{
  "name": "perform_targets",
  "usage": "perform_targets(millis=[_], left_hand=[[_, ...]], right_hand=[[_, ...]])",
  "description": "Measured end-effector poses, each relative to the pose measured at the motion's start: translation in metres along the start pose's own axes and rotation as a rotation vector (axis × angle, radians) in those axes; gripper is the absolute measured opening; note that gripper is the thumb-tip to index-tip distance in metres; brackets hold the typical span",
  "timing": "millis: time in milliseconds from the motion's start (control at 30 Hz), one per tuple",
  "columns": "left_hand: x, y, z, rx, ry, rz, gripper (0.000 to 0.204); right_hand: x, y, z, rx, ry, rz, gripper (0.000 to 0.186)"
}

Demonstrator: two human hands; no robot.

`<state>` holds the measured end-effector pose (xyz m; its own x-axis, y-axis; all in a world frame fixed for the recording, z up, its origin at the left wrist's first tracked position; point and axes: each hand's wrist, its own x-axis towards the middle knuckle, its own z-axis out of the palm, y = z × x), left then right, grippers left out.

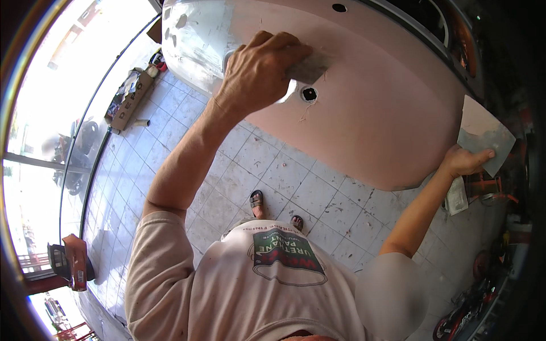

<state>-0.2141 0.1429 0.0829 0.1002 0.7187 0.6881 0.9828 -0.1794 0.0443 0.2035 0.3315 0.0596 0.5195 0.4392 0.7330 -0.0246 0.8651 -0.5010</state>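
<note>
Currently, the left hand (259, 71) is holding a closed grip on a grey spreader (310, 68), whose exposed blade is lying at 3 o'clock from the hand, over the pink panel (369, 122); edge contact is remaining unconfirmed. A round hole (309, 94) is sitting just beside the blade at 6 o'clock. The panel's long axis is running from 10 to 4 o'clock, open surface extending toward 4, lower rim passing at 7. The right hand (467, 162) is pinching a thin plate (483, 135) beside the 4 o'clock end.

Matt pinkish panel (375, 113) — largely smooth, cloth shirt (227, 301), cardboard box (132, 105)
</note>
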Motion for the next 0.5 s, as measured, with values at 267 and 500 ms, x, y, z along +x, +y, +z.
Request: perform_targets(millis=[267,500], left_hand=[[-0.040,-0.002,-0.018,0.025,-0.108,0.054,0.044],[0.047,-0.072,-0.010,0.035,-0.001,0.081,0.042]], right_hand=[[-0.002,-0.004,0.007,-0.036,-0.009,-0.003,0.101],[-0.007,0.000,0.012,-0.032,0.023,0.098,0.097]])
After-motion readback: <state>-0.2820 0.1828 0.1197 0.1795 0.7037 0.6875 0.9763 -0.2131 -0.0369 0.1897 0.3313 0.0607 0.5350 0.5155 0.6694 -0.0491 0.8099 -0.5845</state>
